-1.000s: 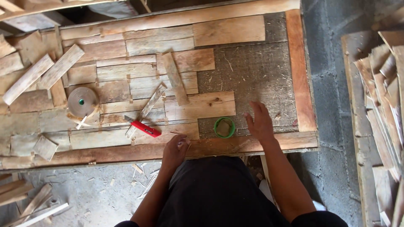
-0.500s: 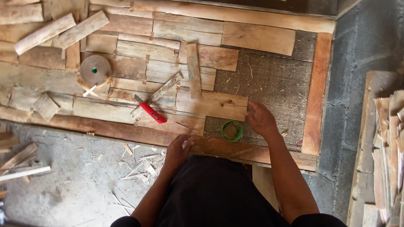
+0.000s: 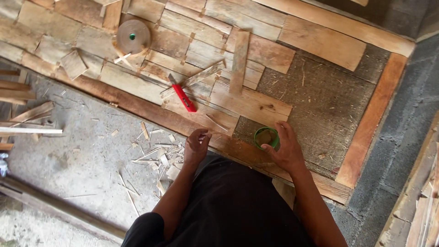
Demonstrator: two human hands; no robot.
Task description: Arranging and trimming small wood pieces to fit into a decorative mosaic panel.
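A person's right hand [image 3: 286, 148] is gripping a green cup [image 3: 266, 137] of glue; beyond it, the panel [image 3: 320, 98] is lying partly covered with wood pieces [image 3: 249, 103], its backing bare to the right, while the left hand [image 3: 196, 146] is curling loosely, holding nothing discernible.

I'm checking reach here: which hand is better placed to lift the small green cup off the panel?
The right hand: its fingers already curl around the green cup. The left hand hovers at the panel's near edge, apart from the cup, fingertips pinched together.
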